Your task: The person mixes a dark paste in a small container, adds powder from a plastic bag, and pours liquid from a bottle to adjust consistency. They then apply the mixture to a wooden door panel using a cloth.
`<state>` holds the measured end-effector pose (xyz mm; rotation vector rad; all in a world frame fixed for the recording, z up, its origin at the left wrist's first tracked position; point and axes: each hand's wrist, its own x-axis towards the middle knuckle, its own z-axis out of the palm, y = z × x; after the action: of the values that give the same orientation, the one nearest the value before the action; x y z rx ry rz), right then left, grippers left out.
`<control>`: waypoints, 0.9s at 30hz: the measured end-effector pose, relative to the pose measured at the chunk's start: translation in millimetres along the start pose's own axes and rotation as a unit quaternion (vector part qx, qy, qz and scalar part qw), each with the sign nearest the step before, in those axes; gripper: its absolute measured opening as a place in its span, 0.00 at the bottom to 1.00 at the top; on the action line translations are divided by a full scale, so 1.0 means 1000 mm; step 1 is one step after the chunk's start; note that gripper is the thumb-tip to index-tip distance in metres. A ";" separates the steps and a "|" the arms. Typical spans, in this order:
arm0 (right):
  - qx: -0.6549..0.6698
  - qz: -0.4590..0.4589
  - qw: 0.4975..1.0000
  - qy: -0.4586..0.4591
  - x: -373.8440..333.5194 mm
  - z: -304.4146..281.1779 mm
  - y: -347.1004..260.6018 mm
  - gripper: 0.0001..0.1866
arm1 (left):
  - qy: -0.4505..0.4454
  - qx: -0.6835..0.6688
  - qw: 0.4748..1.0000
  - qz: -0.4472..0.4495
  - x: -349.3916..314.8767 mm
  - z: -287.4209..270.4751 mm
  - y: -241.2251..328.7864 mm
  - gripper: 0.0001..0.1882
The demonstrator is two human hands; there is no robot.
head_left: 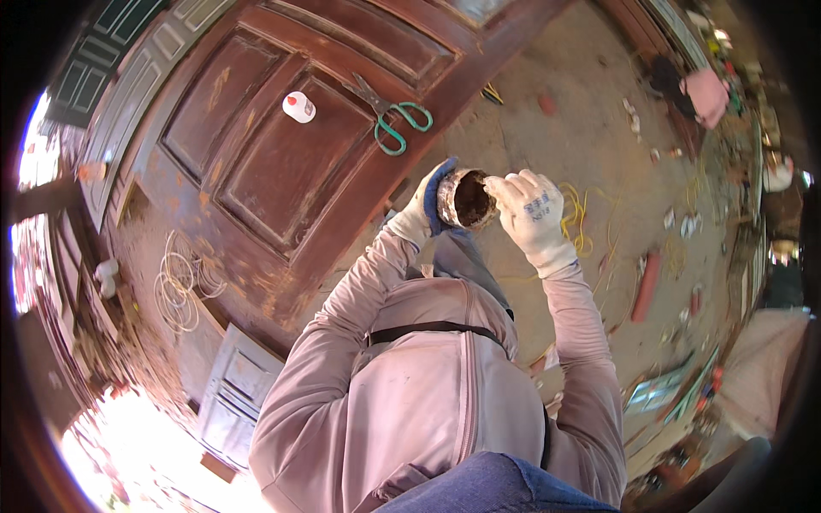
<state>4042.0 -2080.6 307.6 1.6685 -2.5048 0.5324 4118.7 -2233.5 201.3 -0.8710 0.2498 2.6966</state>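
Note:
My left hand [425, 203], in a pale work glove with blue along its fingers, grips a round can [467, 200] from its left side. The can is tilted, so its open mouth shows, with a crusted rim and dark brown stuff inside. At the can's right edge is my right hand [532, 211], in a white glove with small print on its back. Its fingers are curled and pressed together by the rim; what they pinch, if anything, I cannot make out.
A brown panelled wooden door [342, 171] lies to the left, bearing green-handled scissors [395, 122] and a white bottle [298, 107] with a red cap. Yellow cord [578, 218] and a red roll [646, 286] lie on the floor to the right. Coiled pale cable [178, 282] sits at left.

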 end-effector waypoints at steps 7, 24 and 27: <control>0.214 -0.036 0.976 -0.021 -0.007 0.003 0.081 0.03 | 0.038 0.034 0.980 0.193 0.053 0.033 -0.018 0.18; 0.365 0.210 0.905 -0.066 -0.025 0.032 0.113 0.07 | 0.115 -0.018 0.891 0.439 0.086 0.035 -0.032 0.20; 0.644 0.453 0.606 -0.116 -0.011 0.035 0.092 0.09 | 0.169 0.149 0.803 0.552 0.087 0.014 -0.041 0.20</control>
<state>3966.7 -2050.7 250.0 0.0358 -3.0727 2.8424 4057.3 -2171.6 158.1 -1.3888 1.6824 3.2276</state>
